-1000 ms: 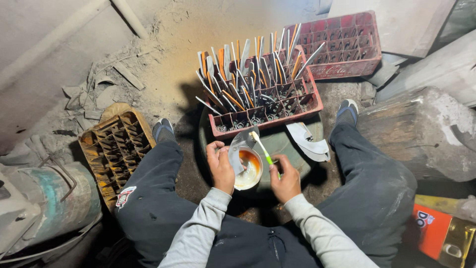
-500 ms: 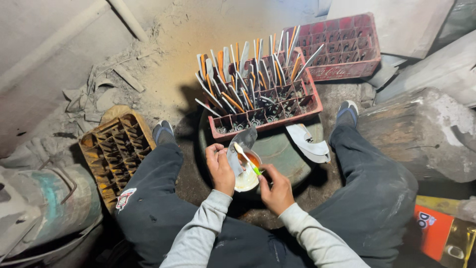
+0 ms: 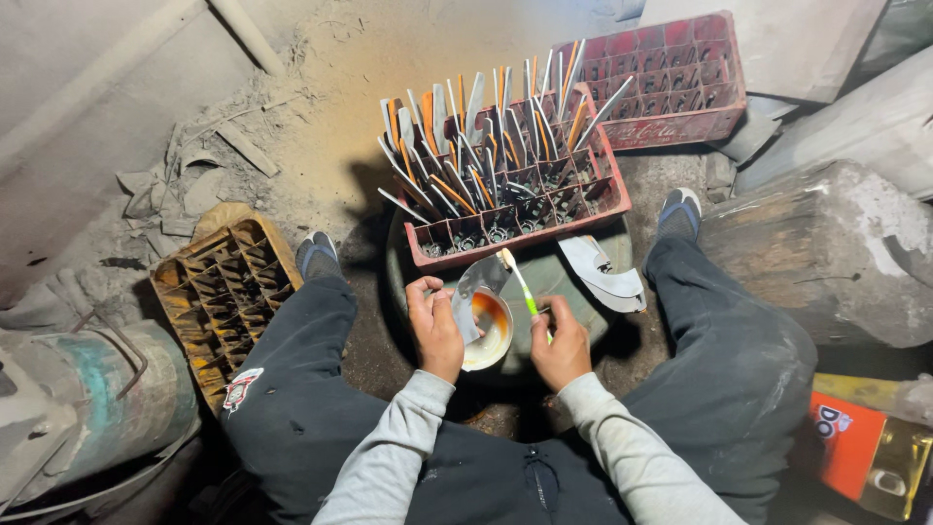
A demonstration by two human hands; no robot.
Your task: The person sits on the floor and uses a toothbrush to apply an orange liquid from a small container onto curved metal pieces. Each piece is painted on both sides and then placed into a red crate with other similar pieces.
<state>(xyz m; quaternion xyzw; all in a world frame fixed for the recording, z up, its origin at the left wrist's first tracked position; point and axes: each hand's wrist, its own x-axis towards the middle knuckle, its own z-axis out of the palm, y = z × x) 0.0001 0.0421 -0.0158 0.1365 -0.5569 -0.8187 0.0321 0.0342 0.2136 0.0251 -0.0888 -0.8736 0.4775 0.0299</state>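
I sit on the ground with my knees apart. My left hand [image 3: 433, 326] grips a curved grey metal blade [image 3: 475, 289] and holds it over a small white bowl of orange liquid [image 3: 489, 331]. My right hand [image 3: 560, 341] holds a thin green brush [image 3: 519, 281] whose tip points up beside the blade. Just beyond my hands stands a red plastic crate [image 3: 515, 231] with several metal blades stuck upright in its cells, many streaked with orange.
A second, empty red crate [image 3: 680, 92] lies behind the first. A worn yellow crate [image 3: 225, 292] sits at my left knee. Loose grey blades [image 3: 604, 276] lie to the right of the bowl. A large stone block [image 3: 826, 243] is on the right, an orange container [image 3: 855, 447] at lower right.
The brush was dipped low at the bowl a second ago; now its tip is raised beside the blade, which my left hand has tilted more upright over the bowl.
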